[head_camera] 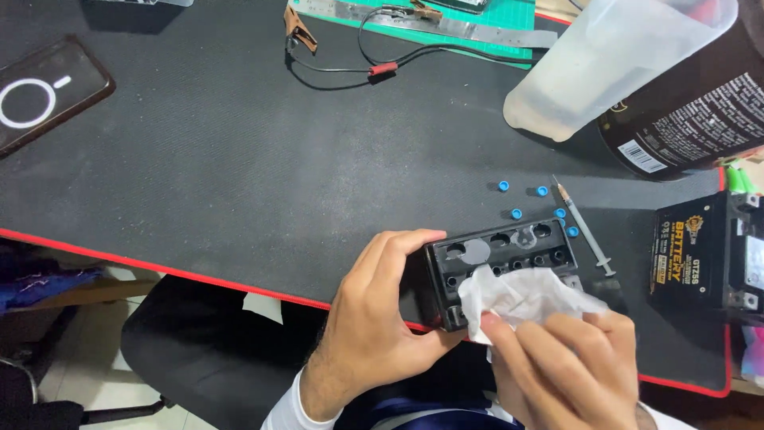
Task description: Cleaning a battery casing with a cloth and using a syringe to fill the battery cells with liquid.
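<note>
The left hand (374,318) is curled around the left end of a small black battery (501,267), thumb along the near side and fingers hooked over the far top edge, gripping it firmly at the near edge of the black desk mat (239,175). The right hand (565,370) has its fingers bunched on a crumpled white tissue (525,296), pressing it onto the battery's top face, which shows a row of round open cell holes. Just beyond the battery lie several small blue caps (516,213), scattered loose on the mat, and beside them a thin syringe (585,232) lies slantwise. To the right stands a black battery box (688,255) with yellow print. Farther back, a translucent plastic jug (613,56) leans by a dark bottle (700,119). At the far edge are clip leads (374,70) and a green cutting mat (477,12); a phone (44,95) lies far left.
</note>
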